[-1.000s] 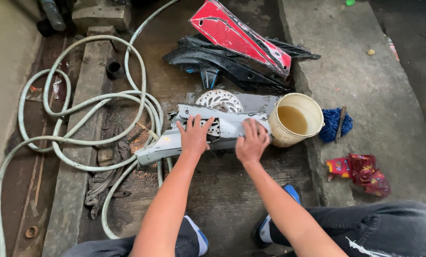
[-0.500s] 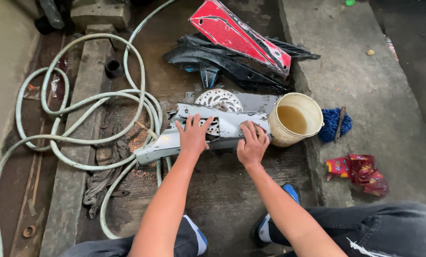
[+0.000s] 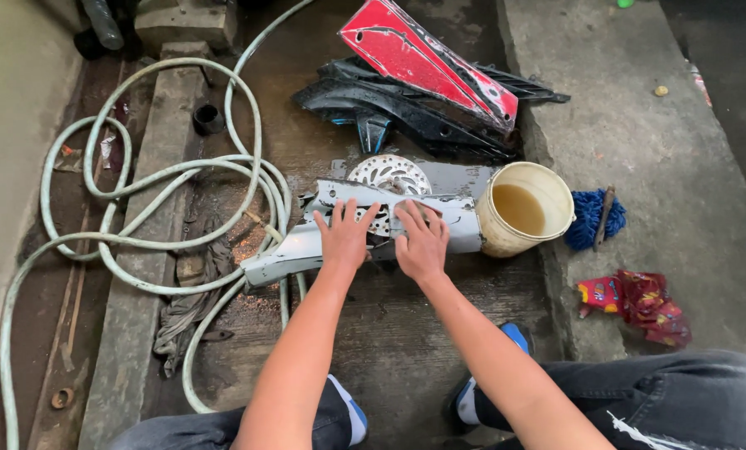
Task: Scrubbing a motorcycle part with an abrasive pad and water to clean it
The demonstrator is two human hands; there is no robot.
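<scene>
- My left hand [image 3: 345, 236] lies flat, fingers spread, pressing the grey panel [image 3: 306, 246]; no grasp.
- My right hand [image 3: 423, 242] lies flat on the same panel, fingers spread.
- Panel lies on the wet floor [image 3: 389, 333], over a brake disc [image 3: 389, 175].
- Bucket [image 3: 523, 208] at 3 o'clock, touching the panel.
- Hose [image 3: 139, 175] at 9 o'clock.
- Red fairing [image 3: 423, 54] at 12 o'clock.

- It is a wash place of a motorcycle repair workshop, with a wet concrete floor [image 3: 389, 333].
- Detached motorcycle body panels lie there: a red panel [image 3: 427, 54], black panels [image 3: 389, 104], a grey panel [image 3: 306, 246].
- A brake disc [image 3: 388, 173], a coiled water hose [image 3: 139, 175] and a bucket [image 3: 524, 208] of dirty water are nearby.
</scene>
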